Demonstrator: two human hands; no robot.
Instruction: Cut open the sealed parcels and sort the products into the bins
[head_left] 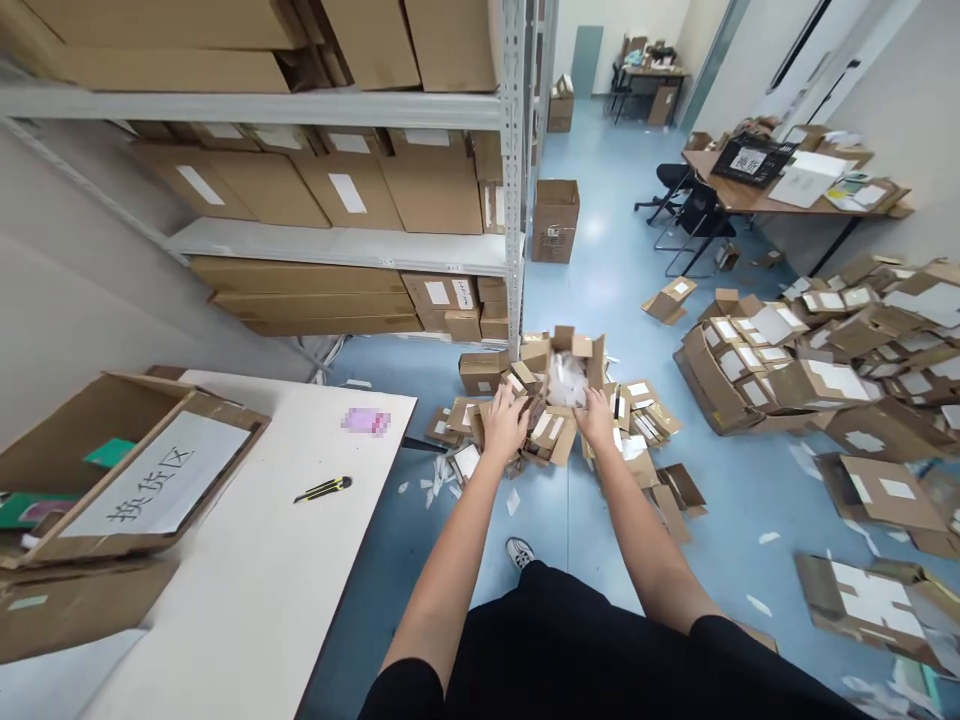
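An open cardboard box (598, 357) with its flaps up is in front of me, above the pile of cartons. White, translucent packing material (566, 382) fills its inside. My right hand (595, 418) grips the box at its near right corner. To the left of the box is my left hand (506, 425), fingers apart, over small cartons; I see nothing held in it. Below both hands, a heap of small cardboard boxes (551, 428) with white labels lies on the floor.
A white table (300, 560) on the left bears a box cutter (324, 489), a blurred pink item (366, 421) and a labelled carton (247, 425). Metal shelving (512, 200) with boxes rises ahead. Piled cartons (817, 385) and paper scraps cover the floor at right.
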